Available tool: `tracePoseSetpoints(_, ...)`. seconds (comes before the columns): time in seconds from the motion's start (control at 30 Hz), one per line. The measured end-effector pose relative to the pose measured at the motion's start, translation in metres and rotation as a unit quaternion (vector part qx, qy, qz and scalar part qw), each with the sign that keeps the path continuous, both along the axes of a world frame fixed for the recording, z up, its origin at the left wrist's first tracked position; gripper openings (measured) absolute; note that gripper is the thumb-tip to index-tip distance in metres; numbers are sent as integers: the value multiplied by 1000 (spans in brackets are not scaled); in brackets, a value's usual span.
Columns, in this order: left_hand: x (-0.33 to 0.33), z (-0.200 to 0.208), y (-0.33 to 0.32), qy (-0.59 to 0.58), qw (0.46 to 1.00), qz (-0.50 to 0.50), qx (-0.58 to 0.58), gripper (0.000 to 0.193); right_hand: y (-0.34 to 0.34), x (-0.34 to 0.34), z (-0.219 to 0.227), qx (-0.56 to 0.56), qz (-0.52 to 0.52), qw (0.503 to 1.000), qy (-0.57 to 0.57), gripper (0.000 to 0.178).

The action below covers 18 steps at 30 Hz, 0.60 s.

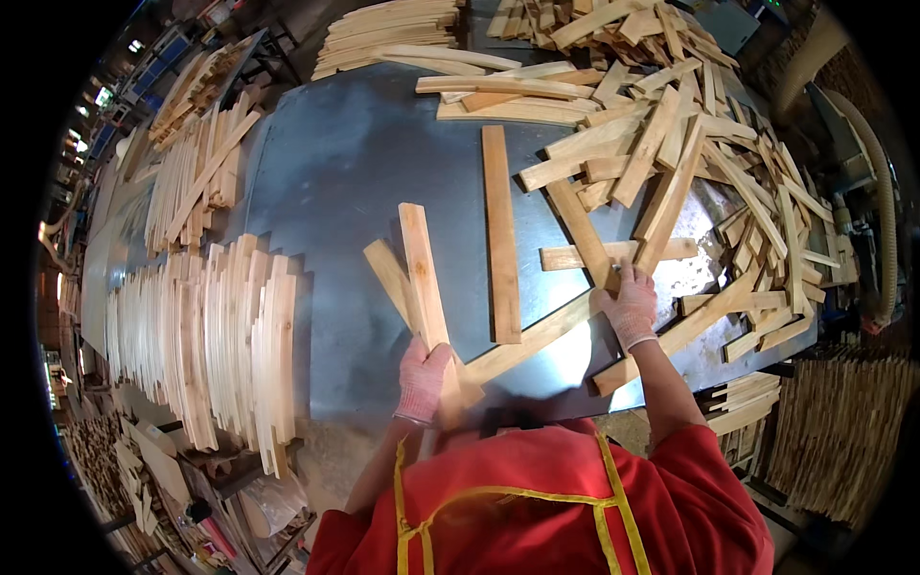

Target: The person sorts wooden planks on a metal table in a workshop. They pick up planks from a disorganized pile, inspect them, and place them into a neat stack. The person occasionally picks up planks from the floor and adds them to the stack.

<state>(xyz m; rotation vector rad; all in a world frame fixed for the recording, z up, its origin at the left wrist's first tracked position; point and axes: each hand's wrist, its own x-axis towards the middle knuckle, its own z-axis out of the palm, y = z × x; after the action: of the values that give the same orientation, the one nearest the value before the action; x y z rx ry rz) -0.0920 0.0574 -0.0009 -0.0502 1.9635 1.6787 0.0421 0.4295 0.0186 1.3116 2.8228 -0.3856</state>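
Resting on a slat (579, 228), the right hand (632, 309) is extended, finger grip unclear; a board (425, 273) is clasped by the left hand (422, 379).

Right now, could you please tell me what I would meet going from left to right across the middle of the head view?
Row of pale slats, gloved left hand, single board pointing away, gloved right hand, ribbed hose.
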Motion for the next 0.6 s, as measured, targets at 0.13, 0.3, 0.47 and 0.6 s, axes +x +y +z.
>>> tracePoseSetpoints(0.13,1,-10,24,14,999,-30,-26,23,14,1,-24,-157,-23,984,81,87)
tracePoseSetpoints(0.3,9,2,36,71,993,-35,-85,25,-19,-15,-11,-62,25,997,-49,93)
tracePoseSetpoints(0.47,18,10,33,1,998,3,-66,27,-36,-34,6,-352,-60,922,148,72)
tracePoseSetpoints(0.6,28,12,33,-120,987,70,76,42,-99,-52,5,-627,-119,698,326,59)
